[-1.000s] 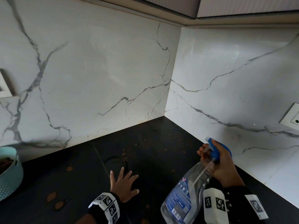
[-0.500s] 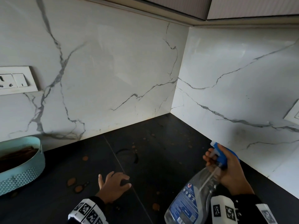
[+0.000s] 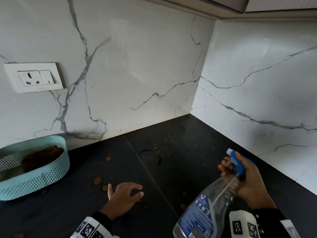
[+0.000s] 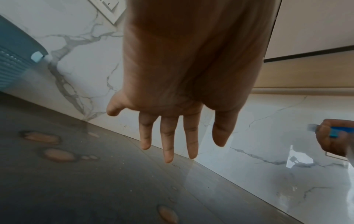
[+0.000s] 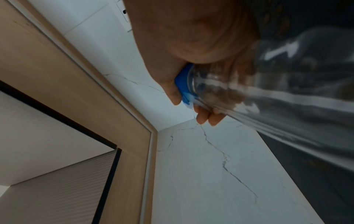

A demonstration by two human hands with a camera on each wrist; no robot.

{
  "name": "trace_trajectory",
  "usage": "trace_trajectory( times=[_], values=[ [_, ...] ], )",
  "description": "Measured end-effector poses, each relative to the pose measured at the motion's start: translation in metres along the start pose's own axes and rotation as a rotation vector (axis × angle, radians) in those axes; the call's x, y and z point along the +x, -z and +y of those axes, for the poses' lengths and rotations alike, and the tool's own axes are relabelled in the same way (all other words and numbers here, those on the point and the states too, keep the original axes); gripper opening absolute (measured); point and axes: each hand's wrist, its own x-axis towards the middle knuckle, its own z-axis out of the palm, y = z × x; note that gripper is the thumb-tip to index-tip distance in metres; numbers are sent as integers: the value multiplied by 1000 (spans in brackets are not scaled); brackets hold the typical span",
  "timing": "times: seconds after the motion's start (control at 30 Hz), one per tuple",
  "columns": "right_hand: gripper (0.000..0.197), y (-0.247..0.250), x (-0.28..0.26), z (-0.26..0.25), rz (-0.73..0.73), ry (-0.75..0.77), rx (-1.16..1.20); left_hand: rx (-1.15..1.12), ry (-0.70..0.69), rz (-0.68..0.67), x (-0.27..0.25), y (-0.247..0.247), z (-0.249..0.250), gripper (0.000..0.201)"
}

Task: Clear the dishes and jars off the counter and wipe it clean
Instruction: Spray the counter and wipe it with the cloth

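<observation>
Black counter point(image 3: 180, 134), dark stone, spotted with brown stains point(image 3: 98, 180) and a dried ring mark point(image 3: 151, 156); no dishes or jars on the stretch I see, so I judge clearing done and wiping prep underway. My right hand point(image 3: 247, 182) grips the neck of the spray bottle point(image 3: 205, 208), fingers curled round it, forefingers on the trigger under the blue spray head point(image 3: 237, 163), nozzle aimed toward the corner of the marble walls point(image 3: 137, 66). Bottle tilted, held above the counter, not touching it. My left hand point(image 3: 124, 197) empty; head view suggests loosely bent fingers on or just above the counter near the stains, wrist view shows fingers point(image 4: 168, 145) hanging straight and slightly apart, contact cannot tell. Versus a second ago: left hand has slid left and back toward the stains and gone from splayed flat to relaxed, the view has swung left so the teal basket point(image 3: 34, 176) and wall socket point(image 3: 34, 77) show fully; right hand and bottle barely shifted. Meaning, I guess: attention moving to the stained patch, spray comes next there. No cloth visible in any view, so wiping needs one fetched. Basket sits beside the wall at left, with something dark inside, unclear what.
</observation>
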Motion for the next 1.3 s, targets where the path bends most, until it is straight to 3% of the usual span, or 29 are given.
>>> trace_trajectory(
  times=[0.3,0.57,0.7,0.83,1.07,1.23,1.3],
  values=[
    [24,-16,-31,22,-37,-20,-40,-54,-57,-28,-12,6,-23,17],
    [29,-22,-45,38,-83,-96,-39,-72,-12,-18,-42,10,-24,16],
    [55,-16,-56,41,-173,-56,-156,-73,-2,-11,-55,11,-26,14],
    [27,-17,-70,49,-192,-75,-197,-77,19,22,-73,10,-28,15],
    [26,-22,-100,68,-171,-221,-147,-63,79,63,-111,5,-31,15],
    [30,13,-127,71,-190,-101,-206,-42,106,86,-144,0,-35,14],
    [48,29,-134,69,-193,-38,-271,-38,113,98,-153,-2,-37,15]
  ],
)
